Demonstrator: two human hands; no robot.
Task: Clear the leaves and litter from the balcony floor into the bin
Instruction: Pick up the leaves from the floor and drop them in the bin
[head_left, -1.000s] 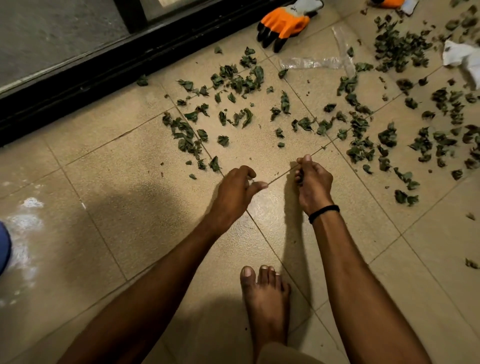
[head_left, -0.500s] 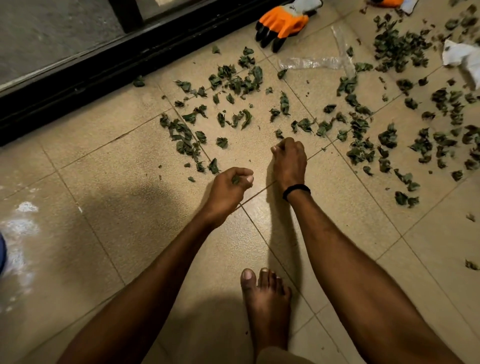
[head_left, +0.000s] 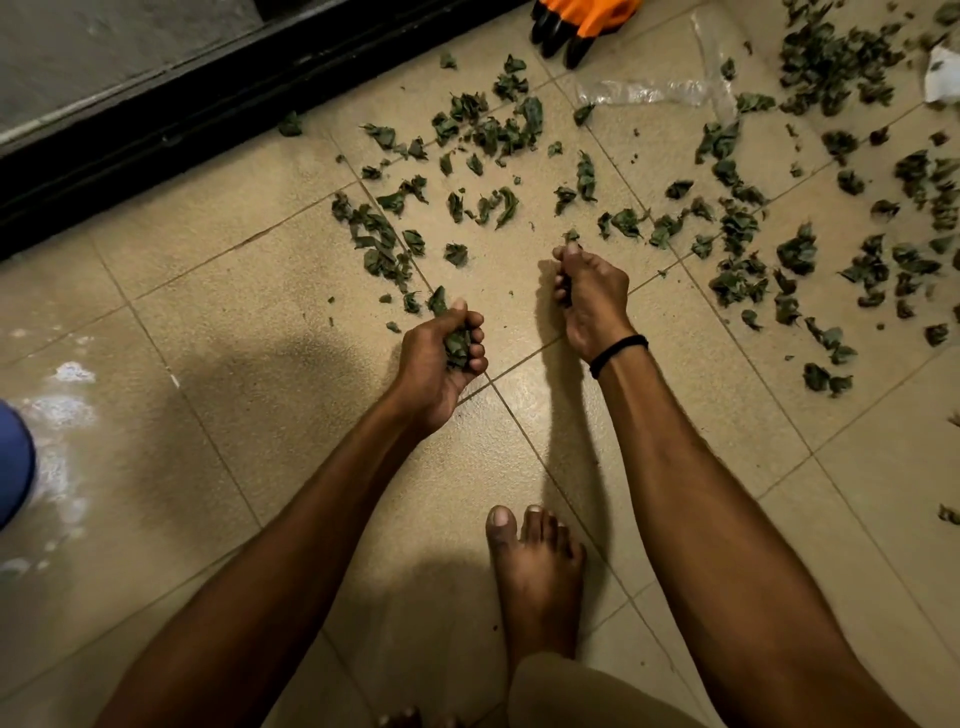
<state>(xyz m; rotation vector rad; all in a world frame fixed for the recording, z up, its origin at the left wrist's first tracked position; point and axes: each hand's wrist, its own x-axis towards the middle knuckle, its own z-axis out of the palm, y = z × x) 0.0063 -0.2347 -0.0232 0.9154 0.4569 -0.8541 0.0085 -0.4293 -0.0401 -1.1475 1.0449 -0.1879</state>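
Leaves (head_left: 530, 111), dark green and crumpled, litter the beige tiled balcony floor (head_left: 234, 312) ahead of you. Your left hand (head_left: 441, 358) curls round a clump of them; your right hand (head_left: 587, 296), fingertips at the tile, appears to pinch more.

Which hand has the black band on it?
The right hand: a black band circles its wrist. The left hand has a bare wrist. Both hands grip leaves.

Beige tiled floor (head_left: 260, 322) meets a black sliding-door track (head_left: 156, 130), with white smears (head_left: 62, 415) at left.
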